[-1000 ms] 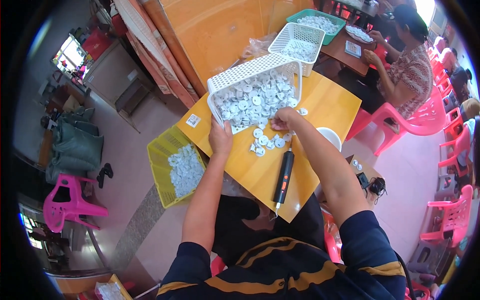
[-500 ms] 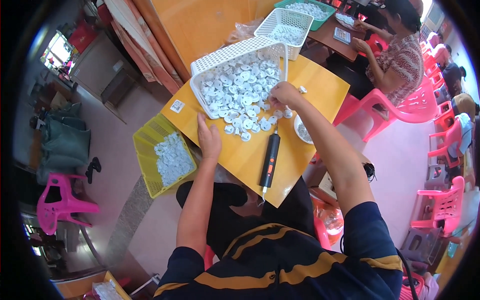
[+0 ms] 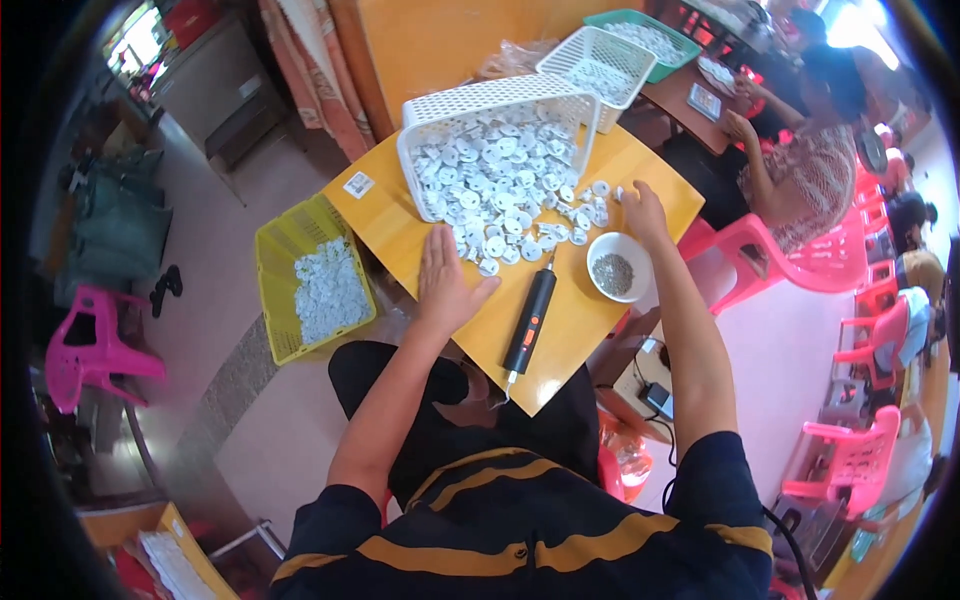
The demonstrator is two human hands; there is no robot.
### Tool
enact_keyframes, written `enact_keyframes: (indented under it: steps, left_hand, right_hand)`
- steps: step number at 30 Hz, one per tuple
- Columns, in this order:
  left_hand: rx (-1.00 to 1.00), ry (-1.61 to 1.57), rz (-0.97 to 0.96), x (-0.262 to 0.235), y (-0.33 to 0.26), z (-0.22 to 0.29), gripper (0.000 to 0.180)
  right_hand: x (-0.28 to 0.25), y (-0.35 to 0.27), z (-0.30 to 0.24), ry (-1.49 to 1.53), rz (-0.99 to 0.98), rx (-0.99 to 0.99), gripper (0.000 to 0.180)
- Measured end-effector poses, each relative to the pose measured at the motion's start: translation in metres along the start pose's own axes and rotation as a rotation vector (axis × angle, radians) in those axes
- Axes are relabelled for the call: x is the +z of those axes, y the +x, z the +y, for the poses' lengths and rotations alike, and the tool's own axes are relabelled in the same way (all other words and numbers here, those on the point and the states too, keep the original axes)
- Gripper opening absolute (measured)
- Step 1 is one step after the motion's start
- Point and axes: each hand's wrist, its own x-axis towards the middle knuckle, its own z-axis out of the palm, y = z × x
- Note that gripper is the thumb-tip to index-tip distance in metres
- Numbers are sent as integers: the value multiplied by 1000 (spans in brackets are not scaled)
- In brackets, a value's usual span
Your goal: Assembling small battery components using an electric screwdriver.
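left hand (image 3: pixel 445 285) lies flat and open on the yellow table (image 3: pixel 400 225), holding nothing, just near of the spilled white round parts (image 3: pixel 500 180). right hand (image 3: pixel 643 212) sits at the heap's right fringe, fingers curled; cannot tell if it pinches a part. tipped white basket (image 3: pixel 480 100) feeds the heap from the far side. judgement: draw parts nearward in small batches, clear of the white bowl (image 3: pixel 618 266) and black electric screwdriver (image 3: pixel 530 320). right table edge is close; open room lies near-left.

- A yellow crate (image 3: pixel 275 262) holding white parts is standing on the floor.
- Pink plastic chairs (image 3: pixel 800 262) are standing at the right.
- Another person (image 3: pixel 800 165) is sitting at a further worktop (image 3: pixel 690 95).
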Motion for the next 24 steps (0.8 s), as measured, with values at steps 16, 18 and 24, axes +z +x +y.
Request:
enact_keyframes:
  steps: [16,18,24]
  left_hand:
    - [141,-171,3,12,24,3,81]
    - [140,-301,120,1,14,-16,72]
    - [-64,-274,412,-13,24,-44,74]
  right_hand:
    - [11,26,-32,118,-118,-86,71]
    - [15,37,-44,71,-54,-141,73]
    - [32,56,-84,468,-99,-195,48]
